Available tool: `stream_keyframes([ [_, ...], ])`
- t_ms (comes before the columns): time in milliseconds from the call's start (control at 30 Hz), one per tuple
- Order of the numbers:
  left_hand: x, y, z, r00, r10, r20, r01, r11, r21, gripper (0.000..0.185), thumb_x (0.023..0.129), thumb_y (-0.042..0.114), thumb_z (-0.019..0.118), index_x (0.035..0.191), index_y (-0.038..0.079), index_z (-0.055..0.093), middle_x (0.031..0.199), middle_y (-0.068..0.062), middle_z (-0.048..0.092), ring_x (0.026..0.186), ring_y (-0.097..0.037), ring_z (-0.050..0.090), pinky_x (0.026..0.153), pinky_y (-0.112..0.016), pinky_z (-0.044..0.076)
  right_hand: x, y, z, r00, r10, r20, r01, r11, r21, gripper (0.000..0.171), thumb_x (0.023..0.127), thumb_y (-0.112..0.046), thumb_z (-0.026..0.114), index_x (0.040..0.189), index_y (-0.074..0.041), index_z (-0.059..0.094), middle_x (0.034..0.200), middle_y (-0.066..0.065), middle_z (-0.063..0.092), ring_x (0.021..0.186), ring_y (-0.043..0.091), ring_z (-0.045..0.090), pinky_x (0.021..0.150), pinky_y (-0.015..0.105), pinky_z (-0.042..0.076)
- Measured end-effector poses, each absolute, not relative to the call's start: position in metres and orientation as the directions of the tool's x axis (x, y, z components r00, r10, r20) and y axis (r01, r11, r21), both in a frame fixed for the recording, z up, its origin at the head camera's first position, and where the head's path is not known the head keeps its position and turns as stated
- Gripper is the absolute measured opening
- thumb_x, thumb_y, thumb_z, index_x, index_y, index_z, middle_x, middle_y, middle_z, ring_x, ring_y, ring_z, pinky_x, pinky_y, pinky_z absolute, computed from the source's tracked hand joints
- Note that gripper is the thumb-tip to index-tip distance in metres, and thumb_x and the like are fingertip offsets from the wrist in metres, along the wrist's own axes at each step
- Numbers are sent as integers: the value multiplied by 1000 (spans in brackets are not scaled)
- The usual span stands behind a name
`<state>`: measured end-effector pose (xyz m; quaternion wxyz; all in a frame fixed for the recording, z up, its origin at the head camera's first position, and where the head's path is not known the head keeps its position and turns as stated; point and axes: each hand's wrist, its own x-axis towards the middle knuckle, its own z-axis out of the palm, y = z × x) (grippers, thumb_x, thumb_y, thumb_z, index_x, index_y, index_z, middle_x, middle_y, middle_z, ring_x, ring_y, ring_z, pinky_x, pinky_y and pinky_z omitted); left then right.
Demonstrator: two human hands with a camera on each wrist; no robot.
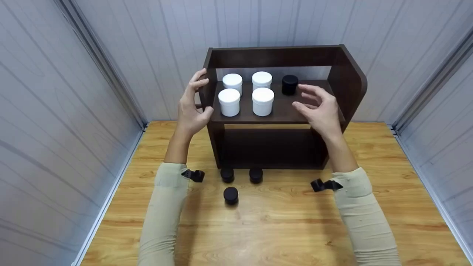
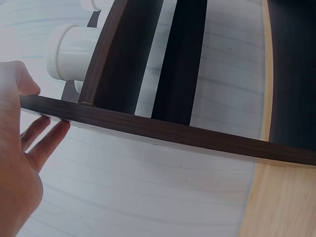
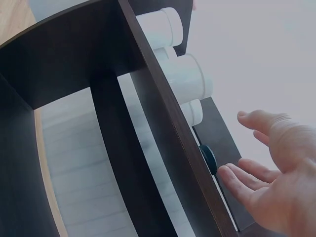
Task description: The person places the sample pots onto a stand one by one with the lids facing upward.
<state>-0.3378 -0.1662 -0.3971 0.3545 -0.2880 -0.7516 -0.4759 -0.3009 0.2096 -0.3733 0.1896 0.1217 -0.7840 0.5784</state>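
A dark brown two-tier shelf [image 1: 277, 117] stands on the floor. My left hand [image 1: 193, 103] holds its left side panel [image 2: 163, 129], thumb on one face and fingers on the other in the left wrist view. On the upper board are white lidded jars [image 1: 262, 102] in two columns. A black lidded jar [image 1: 289, 85] stands to their right, towards the back. My right hand [image 1: 322, 109] is just right of and in front of that black jar, thumb and fingers spread apart with nothing between them; in the right wrist view the black jar [image 3: 208, 159] shows beyond the fingertips.
Three more black jars stand on the wood floor before the shelf: a left one [image 1: 227, 175], a right one [image 1: 255, 175] and a nearer one [image 1: 231, 195]. Grey panel walls [image 1: 55, 111] enclose the space on the sides and back. The shelf's right side panel [image 1: 349, 83] rises beside the right hand.
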Motion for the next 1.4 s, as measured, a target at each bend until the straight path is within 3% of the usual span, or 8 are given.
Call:
stream_keyframes([
  [133,-338,-167,-397,-581,96,808,770,385,508,65,80,-14,61,142,4,62,171,-18,56,157,-30,56,116,-43,51,-292,209,-377,-885,30,464,-439,278,-855,52,96,2,83,147,3,70,152,20,71,137,36,70,100,16,61],
  [333,-337,-167,-396,-582,102,806,766,402,502,63,80,-13,63,142,1,60,171,-19,55,156,-29,57,116,-41,52,-276,209,-385,-875,41,482,-457,252,-853,50,94,4,84,143,4,73,148,27,71,126,16,74,97,16,62],
  [500,-336,-167,-397,-580,100,809,767,401,501,64,80,-11,63,143,3,60,171,-19,56,155,-29,58,115,-42,54,-263,209,-394,-868,48,494,-473,221,-853,48,91,8,85,137,5,75,139,19,76,125,24,73,95,17,62],
  [667,-336,-166,-397,-578,98,810,768,401,500,64,80,-12,63,143,2,60,171,-20,56,155,-29,58,114,-42,55,-252,212,-405,-857,35,515,-503,168,-848,46,90,13,83,134,10,74,129,8,80,120,17,76,94,19,63],
  [867,-337,-166,-397,-588,110,802,765,398,506,65,81,-11,61,145,4,59,172,-19,54,156,-28,57,114,-43,56,-239,217,-425,-840,-38,542,-542,128,-831,46,89,17,81,134,13,72,131,-1,79,120,12,76,96,22,64],
  [1100,-337,-167,-396,-593,109,798,765,386,516,63,81,-13,61,143,-1,59,172,-20,53,158,-29,56,116,-42,53,-229,216,-447,-832,-105,545,-554,106,-825,46,89,18,81,131,1,79,131,13,75,120,13,76,96,25,65],
  [1400,-336,-167,-396,-592,107,799,766,385,515,63,81,-12,61,143,0,60,172,-20,53,157,-29,56,118,-41,52,-230,213,-485,-858,-150,491,-506,84,-859,43,89,20,80,131,17,71,134,-14,75,124,7,75,96,22,65],
])
